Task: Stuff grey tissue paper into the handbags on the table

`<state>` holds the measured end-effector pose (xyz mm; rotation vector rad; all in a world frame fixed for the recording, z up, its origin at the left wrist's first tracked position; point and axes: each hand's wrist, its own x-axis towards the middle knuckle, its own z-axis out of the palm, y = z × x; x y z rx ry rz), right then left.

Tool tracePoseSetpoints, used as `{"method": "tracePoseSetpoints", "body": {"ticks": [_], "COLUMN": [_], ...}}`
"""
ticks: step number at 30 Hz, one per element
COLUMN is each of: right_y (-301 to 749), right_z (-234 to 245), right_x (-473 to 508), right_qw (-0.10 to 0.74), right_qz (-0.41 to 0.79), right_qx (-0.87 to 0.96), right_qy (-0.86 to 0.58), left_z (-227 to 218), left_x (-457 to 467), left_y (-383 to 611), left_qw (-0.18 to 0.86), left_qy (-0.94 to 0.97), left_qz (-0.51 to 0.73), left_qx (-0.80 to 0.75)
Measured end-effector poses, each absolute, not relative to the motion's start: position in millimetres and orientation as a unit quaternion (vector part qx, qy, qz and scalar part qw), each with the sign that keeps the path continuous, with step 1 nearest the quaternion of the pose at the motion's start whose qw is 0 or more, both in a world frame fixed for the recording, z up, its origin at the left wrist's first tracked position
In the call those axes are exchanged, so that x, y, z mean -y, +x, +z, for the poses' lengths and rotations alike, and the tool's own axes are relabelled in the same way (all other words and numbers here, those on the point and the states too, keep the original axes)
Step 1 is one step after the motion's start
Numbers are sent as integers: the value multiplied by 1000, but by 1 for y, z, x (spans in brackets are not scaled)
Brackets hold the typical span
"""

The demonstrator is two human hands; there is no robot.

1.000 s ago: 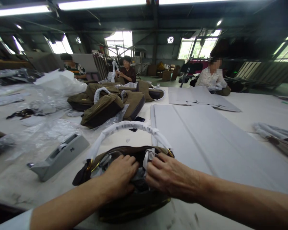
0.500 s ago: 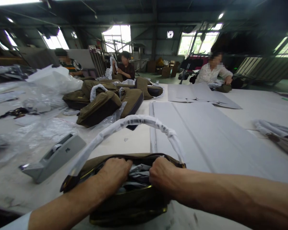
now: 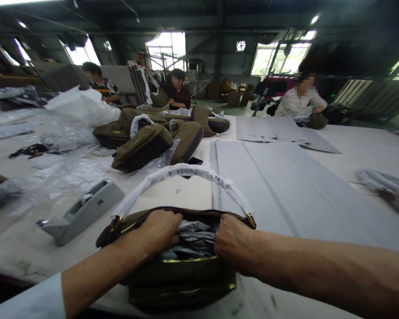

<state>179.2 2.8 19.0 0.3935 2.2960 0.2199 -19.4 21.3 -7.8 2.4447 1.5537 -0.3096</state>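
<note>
Since half second ago, our hands sit slightly right, handle arch lower. Olive handbag (image 3: 182,274) at near table edge, centre, mouth open. Our left hand (image 3: 159,232) and right hand (image 3: 234,241) both inside opening, fingers curled shut, pressing grey stuffing paper (image 3: 194,237). Wrapped white handle (image 3: 182,175) arches over far rim. Tape dispenser (image 3: 83,212) near left, apart from bag. Grey paper sheets (image 3: 286,190) far right, flat, open room. Piled olive bags (image 3: 153,141) far left.
</note>
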Motion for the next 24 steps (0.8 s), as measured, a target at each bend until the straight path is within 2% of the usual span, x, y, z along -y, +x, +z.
{"method": "tracePoseSetpoints", "body": {"ticks": [2,4,6,7,9,13,15,18,20,24], "right_y": [179,186,195,199,202,193,186,181,186,209], "right_z": [24,24,19,15,8,5,10,19,20,13], "right_x": [-2,3,10,13,17,14,9,-1,-7,-5], "right_qw": [332,192,69,48,80,238,302,344,311,81], "right_qz": [120,144,159,169,197,166,128,105,95,144], "right_qx": [-922,-960,-977,-977,-968,-939,-926,-911,-921,-973], "right_qy": [160,147,126,118,133,184,186,203,216,164], "left_z": [7,25,36,37,29,-2,-7,-2,1,-8], "left_x": [-9,7,22,28,35,37,37,39,40,44], "left_y": [-27,-36,-43,-46,-50,-57,-58,-55,-56,-71], "left_qw": [132,145,137,125,75,-17,-8,22,23,-59], "left_qy": [848,856,855,853,854,868,859,821,805,846], "left_qz": [-54,-24,-73,-120,-195,-235,-253,-290,-294,-190], "left_qx": [-510,-495,-494,-491,-476,-438,-445,-492,-515,-494]}}
